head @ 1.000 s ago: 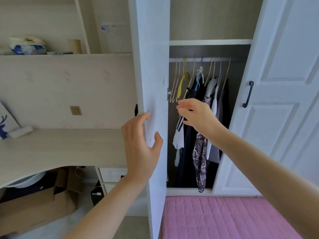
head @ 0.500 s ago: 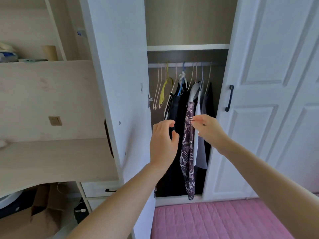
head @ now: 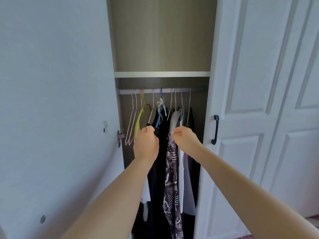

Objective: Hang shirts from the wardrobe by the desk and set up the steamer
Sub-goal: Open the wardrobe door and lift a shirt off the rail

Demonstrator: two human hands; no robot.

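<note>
- Wardrobe door (head: 57,109), left of the rail (head: 162,91): flat, smooth, white, swung open; a small metal latch sits at its inner edge.
- Empty hangers (head: 132,121), below the rail's left end: thin pale wire, plus one yellow plastic hanger (head: 140,118).
- Left hand (head: 146,144), below the rail's left-centre: fingers curled narrow at the shoulder of a dark garment (head: 161,152); a firm hold cannot be told.
- Patterned garment (head: 171,178), below the rail's centre: soft, limp, purple and white print, long axis vertical, between the two hands.
- Right hand (head: 185,140), below the rail's right-centre: fingertips pinched on the grey top edge where the patterned garment hangs.
- White shirt (head: 185,178), below the right hand: thin, smooth cloth. The hanger hooks lie straight above both hands; the right hand is judged nearer the shirt.
- Panelled door (head: 259,100), right of the rail: white, with a dark handle (head: 215,129).
</note>
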